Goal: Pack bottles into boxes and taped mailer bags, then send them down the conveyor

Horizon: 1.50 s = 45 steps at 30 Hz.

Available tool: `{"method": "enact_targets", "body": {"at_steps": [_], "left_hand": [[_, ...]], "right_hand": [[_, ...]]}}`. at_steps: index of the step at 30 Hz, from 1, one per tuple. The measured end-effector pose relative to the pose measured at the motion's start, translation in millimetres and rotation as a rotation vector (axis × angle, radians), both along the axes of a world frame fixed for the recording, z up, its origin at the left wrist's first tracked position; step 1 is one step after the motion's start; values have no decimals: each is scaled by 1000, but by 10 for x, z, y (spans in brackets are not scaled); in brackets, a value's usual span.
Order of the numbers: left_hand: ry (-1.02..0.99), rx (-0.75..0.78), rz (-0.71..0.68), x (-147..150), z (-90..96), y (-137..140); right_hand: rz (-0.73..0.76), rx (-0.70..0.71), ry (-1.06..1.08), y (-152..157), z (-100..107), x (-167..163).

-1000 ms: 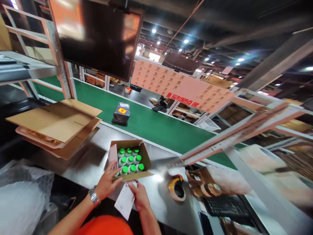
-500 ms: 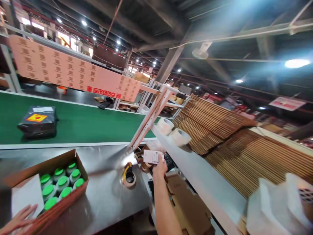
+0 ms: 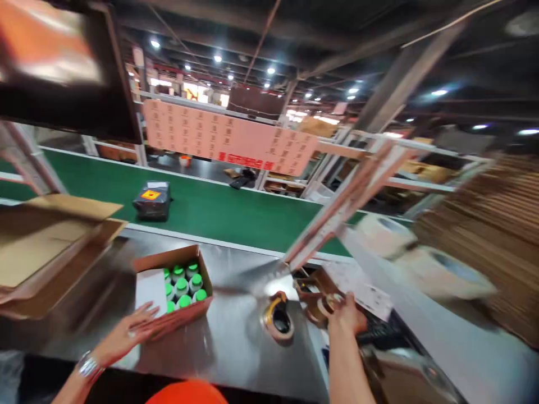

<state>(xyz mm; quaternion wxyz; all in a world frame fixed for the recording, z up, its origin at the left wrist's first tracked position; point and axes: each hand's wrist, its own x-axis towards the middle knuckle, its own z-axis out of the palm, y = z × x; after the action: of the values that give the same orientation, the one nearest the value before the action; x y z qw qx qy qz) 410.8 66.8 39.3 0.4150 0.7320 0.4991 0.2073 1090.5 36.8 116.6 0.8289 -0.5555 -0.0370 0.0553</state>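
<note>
My left hand (image 3: 133, 326), a watch on its wrist, rests on the near left side of an open cardboard box (image 3: 179, 320). Its fingers are stretched out over the box edge and a white sheet (image 3: 150, 292). Inside stand several white bottles with green caps (image 3: 182, 284); the sheet hides some. My right hand (image 3: 346, 318) reaches to a small brown container (image 3: 318, 286) at the right, its blurred fingers by a round, roll-like item (image 3: 332, 303). Whether they grip it I cannot tell. A white printed paper (image 3: 377, 300) lies just beyond that hand.
Between my hands a tape dispenser (image 3: 279, 320) sits on the metal table (image 3: 236, 342). Behind runs a green conveyor (image 3: 227, 205) carrying a black wrapped parcel (image 3: 152, 200). Flattened cardboard (image 3: 50, 241) lies left. Large tape rolls (image 3: 446, 272) stand on the right shelf near a slanted post (image 3: 337, 213).
My view has swung left, bringing in more of the left side. The printed paper has left my right hand's fingers, and that hand is now at the small brown container. My left hand stays on the box.
</note>
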Motion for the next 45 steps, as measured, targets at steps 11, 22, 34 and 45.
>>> {"method": "enact_targets", "body": {"at_steps": [11, 22, 34, 45], "left_hand": [[-37, 302, 7, -86, -79, -76], [307, 524, 4, -86, 351, 26], [495, 274, 238, -200, 494, -17], [52, 404, -152, 65, 133, -159]], "right_hand": [[1543, -274, -711, 778, -1044, -2857], [1381, -311, -1126, 1081, -758, -2859], [1264, -349, -859, 1046, -928, -3150], [1990, -522, -492, 1317, -711, -3178]]}}
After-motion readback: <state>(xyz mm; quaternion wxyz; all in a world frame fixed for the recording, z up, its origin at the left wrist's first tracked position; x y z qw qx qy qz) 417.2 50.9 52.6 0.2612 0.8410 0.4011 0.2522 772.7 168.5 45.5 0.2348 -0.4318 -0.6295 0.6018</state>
